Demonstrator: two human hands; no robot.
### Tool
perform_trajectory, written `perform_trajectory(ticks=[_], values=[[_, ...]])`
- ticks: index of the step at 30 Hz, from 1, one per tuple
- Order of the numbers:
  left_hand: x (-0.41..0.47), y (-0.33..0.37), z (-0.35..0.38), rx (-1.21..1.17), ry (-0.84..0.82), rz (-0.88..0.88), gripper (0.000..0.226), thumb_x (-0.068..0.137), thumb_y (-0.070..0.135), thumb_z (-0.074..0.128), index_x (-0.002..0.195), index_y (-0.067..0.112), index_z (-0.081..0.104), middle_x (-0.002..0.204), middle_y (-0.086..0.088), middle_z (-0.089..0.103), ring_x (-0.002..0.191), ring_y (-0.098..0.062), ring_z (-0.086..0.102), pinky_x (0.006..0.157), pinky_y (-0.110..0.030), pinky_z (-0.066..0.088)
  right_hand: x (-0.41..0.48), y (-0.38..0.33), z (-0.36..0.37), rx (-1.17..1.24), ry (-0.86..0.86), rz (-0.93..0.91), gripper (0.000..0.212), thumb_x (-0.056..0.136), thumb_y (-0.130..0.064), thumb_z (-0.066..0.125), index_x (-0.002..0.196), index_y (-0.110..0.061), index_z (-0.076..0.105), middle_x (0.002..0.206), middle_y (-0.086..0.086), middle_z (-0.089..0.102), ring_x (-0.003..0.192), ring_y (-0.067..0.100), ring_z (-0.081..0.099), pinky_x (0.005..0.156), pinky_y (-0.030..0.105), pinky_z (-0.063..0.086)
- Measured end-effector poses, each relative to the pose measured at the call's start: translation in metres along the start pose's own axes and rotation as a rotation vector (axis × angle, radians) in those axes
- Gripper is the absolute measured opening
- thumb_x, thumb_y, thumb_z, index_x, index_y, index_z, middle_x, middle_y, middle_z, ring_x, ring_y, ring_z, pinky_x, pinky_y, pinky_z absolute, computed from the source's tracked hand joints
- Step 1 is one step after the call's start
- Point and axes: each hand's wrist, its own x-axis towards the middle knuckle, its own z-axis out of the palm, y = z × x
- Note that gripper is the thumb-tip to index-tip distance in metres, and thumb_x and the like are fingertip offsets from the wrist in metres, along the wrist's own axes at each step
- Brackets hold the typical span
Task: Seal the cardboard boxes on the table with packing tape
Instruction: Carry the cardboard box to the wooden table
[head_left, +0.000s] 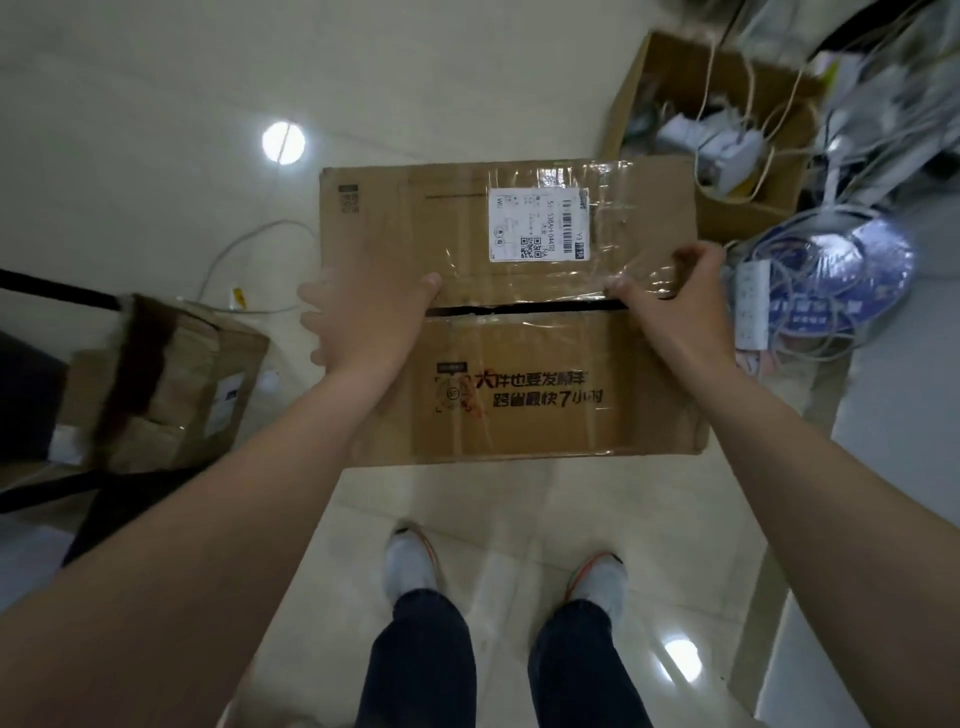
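I judge the sealing has not begun on this cardboard box (524, 421): its centre seam (519, 310) gapes dark between the two top flaps, and only wrinkled old tape (626, 244) clings to the far flap. The box hangs over the floor (156, 104), with no tabletop under it and no tape roll that I can find. The left grip (374, 317) clasps the box's left edge, thumb on top at the seam. The right grip (670, 306) is curled, pinching the far flap at the seam's right end. Closing and taping are left.
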Motion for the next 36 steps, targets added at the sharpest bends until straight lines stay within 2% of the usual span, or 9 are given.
perform_trajectory(ticks=[2,8,14,17,20,24,30,33,36], values=[[0.005,0.042,-0.048,-0.005,0.025,0.033,0.080,0.074,0.074,0.068,0.138,0.049,0.028,0.141,-0.010,0.025,0.131,-0.040,0.033,0.104,-0.061,0.039,-0.003,-0.049,-0.023,0.019,0.041,-0.017,0.078,0.077,-0.056,0.077,0.135,-0.029,0.034,0.137,-0.004,0.051,0.118,0.018,0.055,0.095,0.039,0.049],[-0.001,0.181,-0.223,0.052,0.114,0.207,0.084,0.073,0.079,0.067,0.140,0.048,0.028,0.145,-0.014,0.024,0.132,-0.041,0.034,0.101,-0.060,0.037,-0.028,-0.232,-0.104,0.103,0.136,-0.094,0.082,0.074,-0.056,0.080,0.136,-0.028,0.034,0.138,0.002,0.050,0.116,0.021,0.056,0.090,0.036,0.046],[-0.029,0.302,-0.393,-0.005,0.149,0.356,0.081,0.073,0.078,0.069,0.138,0.048,0.030,0.148,-0.015,0.021,0.135,-0.042,0.029,0.103,-0.061,0.035,-0.062,-0.409,-0.209,0.124,0.208,-0.249,0.087,0.074,-0.057,0.081,0.143,-0.031,0.035,0.145,0.002,0.048,0.125,0.021,0.051,0.098,0.036,0.043],[-0.038,0.349,-0.456,-0.045,0.208,0.409,0.081,0.071,0.080,0.069,0.136,0.049,0.031,0.147,-0.014,0.021,0.135,-0.043,0.028,0.104,-0.062,0.036,-0.071,-0.485,-0.259,0.120,0.240,-0.323,0.088,0.073,-0.059,0.081,0.143,-0.034,0.035,0.143,0.001,0.049,0.124,0.022,0.052,0.097,0.038,0.044],[-0.032,0.399,-0.504,-0.100,0.216,0.446,0.082,0.069,0.083,0.067,0.135,0.049,0.032,0.147,-0.014,0.023,0.136,-0.044,0.028,0.106,-0.063,0.038,-0.068,-0.552,-0.304,0.088,0.293,-0.379,0.082,0.075,-0.062,0.078,0.141,-0.037,0.037,0.140,0.001,0.049,0.120,0.024,0.054,0.087,0.036,0.044],[-0.011,0.481,-0.552,-0.129,0.255,0.485,0.075,0.077,0.079,0.065,0.135,0.042,0.036,0.148,-0.013,0.021,0.137,-0.046,0.029,0.106,-0.061,0.040,-0.032,-0.633,-0.350,0.038,0.360,-0.421,0.075,0.078,-0.065,0.075,0.138,-0.034,0.041,0.139,0.004,0.053,0.118,0.027,0.057,0.084,0.036,0.045],[0.043,0.598,-0.586,-0.111,0.286,0.465,0.076,0.080,0.076,0.066,0.138,0.035,0.039,0.147,-0.016,0.022,0.136,-0.049,0.031,0.110,-0.060,0.038,0.056,-0.734,-0.398,-0.029,0.412,-0.472,0.072,0.081,-0.065,0.070,0.136,-0.024,0.046,0.130,0.004,0.057,0.101,0.018,0.052,0.078,0.035,0.044],[0.069,0.650,-0.600,-0.120,0.284,0.453,0.073,0.081,0.075,0.065,0.137,0.035,0.040,0.148,-0.016,0.022,0.136,-0.048,0.031,0.109,-0.061,0.038,0.096,-0.779,-0.416,-0.085,0.397,-0.469,0.078,0.082,-0.068,0.068,0.140,-0.022,0.044,0.132,0.006,0.058,0.110,0.026,0.060,0.085,0.041,0.053],[0.094,0.695,-0.611,-0.132,0.260,0.447,0.072,0.084,0.072,0.065,0.139,0.033,0.040,0.149,-0.016,0.021,0.137,-0.047,0.030,0.107,-0.056,0.038,0.135,-0.817,-0.431,-0.109,0.365,-0.463,0.075,0.086,-0.068,0.063,0.141,-0.022,0.043,0.132,0.007,0.059,0.115,0.030,0.059,0.081,0.039,0.048]])
